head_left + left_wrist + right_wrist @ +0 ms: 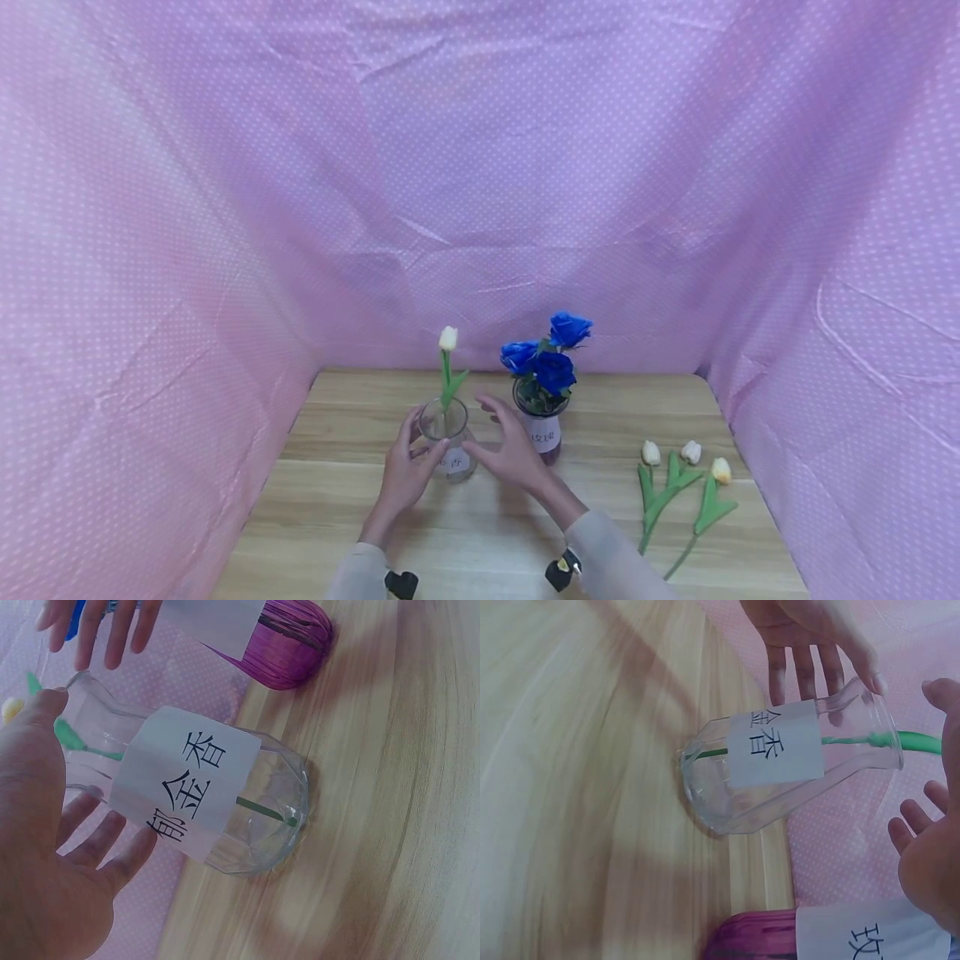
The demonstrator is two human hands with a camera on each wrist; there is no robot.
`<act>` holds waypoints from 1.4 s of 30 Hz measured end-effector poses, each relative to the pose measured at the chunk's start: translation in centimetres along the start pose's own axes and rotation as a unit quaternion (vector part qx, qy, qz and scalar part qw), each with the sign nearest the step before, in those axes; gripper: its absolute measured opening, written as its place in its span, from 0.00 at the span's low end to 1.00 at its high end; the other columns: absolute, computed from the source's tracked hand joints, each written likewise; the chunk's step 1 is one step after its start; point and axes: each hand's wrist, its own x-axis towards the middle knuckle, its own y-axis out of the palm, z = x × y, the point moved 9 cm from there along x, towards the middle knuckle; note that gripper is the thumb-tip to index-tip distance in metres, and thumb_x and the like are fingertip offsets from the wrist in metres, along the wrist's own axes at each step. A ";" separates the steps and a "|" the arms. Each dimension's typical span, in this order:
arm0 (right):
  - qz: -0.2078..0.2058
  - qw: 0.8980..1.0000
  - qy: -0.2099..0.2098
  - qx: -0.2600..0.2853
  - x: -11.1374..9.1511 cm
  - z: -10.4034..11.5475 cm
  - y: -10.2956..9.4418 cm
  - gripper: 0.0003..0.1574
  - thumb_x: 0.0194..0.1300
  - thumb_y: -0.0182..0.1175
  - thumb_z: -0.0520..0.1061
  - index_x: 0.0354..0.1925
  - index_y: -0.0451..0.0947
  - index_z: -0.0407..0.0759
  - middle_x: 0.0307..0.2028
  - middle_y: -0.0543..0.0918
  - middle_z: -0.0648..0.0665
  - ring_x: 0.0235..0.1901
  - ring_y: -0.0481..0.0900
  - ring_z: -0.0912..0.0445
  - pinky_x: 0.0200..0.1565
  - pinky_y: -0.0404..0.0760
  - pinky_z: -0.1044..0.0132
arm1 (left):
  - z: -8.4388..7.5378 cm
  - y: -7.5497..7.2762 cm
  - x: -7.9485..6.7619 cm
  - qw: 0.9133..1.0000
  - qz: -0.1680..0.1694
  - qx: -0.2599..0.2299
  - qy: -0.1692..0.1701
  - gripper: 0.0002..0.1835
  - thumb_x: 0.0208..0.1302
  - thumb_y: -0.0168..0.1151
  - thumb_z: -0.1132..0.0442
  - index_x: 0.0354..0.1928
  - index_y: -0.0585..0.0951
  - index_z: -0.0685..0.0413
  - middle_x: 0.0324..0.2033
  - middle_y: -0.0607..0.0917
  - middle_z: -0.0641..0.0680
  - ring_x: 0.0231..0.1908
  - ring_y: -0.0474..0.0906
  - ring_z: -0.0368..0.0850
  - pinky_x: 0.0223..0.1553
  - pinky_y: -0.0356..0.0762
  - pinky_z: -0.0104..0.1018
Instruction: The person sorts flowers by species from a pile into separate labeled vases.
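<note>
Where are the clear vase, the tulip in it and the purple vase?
Clear vase [191, 787]: left wrist view, on its labelled front.
Tulip [452, 388]: head view, on its green leaf.
Purple vase [296, 646]: left wrist view, on its lower body.

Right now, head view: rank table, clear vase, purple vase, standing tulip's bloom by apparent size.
1. Table
2. Clear vase and purple vase: too alike to rank, both partly covered
3. Standing tulip's bloom

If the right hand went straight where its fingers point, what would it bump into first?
The right hand would probably meet the clear, round-mouthed glass vase holding one white tulip, though depth is unclear.
</note>
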 end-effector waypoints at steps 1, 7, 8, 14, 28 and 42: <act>0.002 1.000 0.006 0.000 -0.3 -0.1 -0.1 0.51 0.70 0.80 0.47 0.83 0.68 0.44 0.80 0.77 0.38 0.78 0.77 0.40 0.80 0.79 0.36 | 0.0 0.0 0.0 1.000 0.000 0.000 -0.001 0.46 0.75 0.78 0.55 0.87 0.64 0.48 0.76 0.81 0.66 0.74 0.81 0.71 0.68 0.91 0.62; 0.015 0.999 0.040 0.001 -2.3 -1.0 -0.8 0.52 0.70 0.80 0.53 0.84 0.68 0.52 0.81 0.76 0.44 0.81 0.75 0.42 0.81 0.77 0.35 | 0.2 0.1 0.1 1.000 0.001 -0.003 -0.006 0.46 0.75 0.77 0.55 0.87 0.64 0.49 0.77 0.80 0.68 0.75 0.80 0.71 0.68 0.90 0.63; 0.016 0.999 0.043 -0.002 -2.6 -1.1 -1.0 0.52 0.70 0.80 0.53 0.84 0.68 0.52 0.82 0.76 0.44 0.81 0.75 0.41 0.81 0.77 0.34 | 0.2 0.1 0.1 1.000 0.001 -0.004 -0.006 0.46 0.76 0.77 0.55 0.87 0.64 0.50 0.77 0.80 0.68 0.75 0.80 0.71 0.68 0.90 0.63; 0.014 0.999 0.045 -0.025 -4.8 -1.7 -2.0 0.53 0.69 0.80 0.53 0.84 0.69 0.50 0.82 0.76 0.43 0.81 0.76 0.42 0.82 0.77 0.37 | 0.1 -0.1 0.0 1.000 0.001 -0.005 -0.009 0.45 0.76 0.77 0.55 0.88 0.64 0.49 0.78 0.79 0.69 0.76 0.79 0.71 0.69 0.90 0.63; -0.045 0.991 0.060 -0.108 -9.4 -4.9 -6.4 0.56 0.64 0.84 0.55 0.82 0.71 0.46 0.78 0.80 0.38 0.74 0.82 0.37 0.72 0.85 0.34 | -0.2 0.0 0.0 1.000 -0.001 -0.003 -0.007 0.45 0.76 0.76 0.56 0.87 0.64 0.50 0.78 0.79 0.68 0.75 0.79 0.72 0.69 0.89 0.64; -0.092 0.980 0.126 -0.124 -13.8 -9.7 -12.3 0.55 0.71 0.79 0.54 0.85 0.65 0.41 0.79 0.76 0.32 0.74 0.78 0.30 0.73 0.80 0.25 | -0.2 0.0 0.1 1.000 0.005 -0.001 0.000 0.45 0.77 0.76 0.56 0.88 0.63 0.55 0.78 0.78 0.70 0.76 0.78 0.74 0.68 0.90 0.65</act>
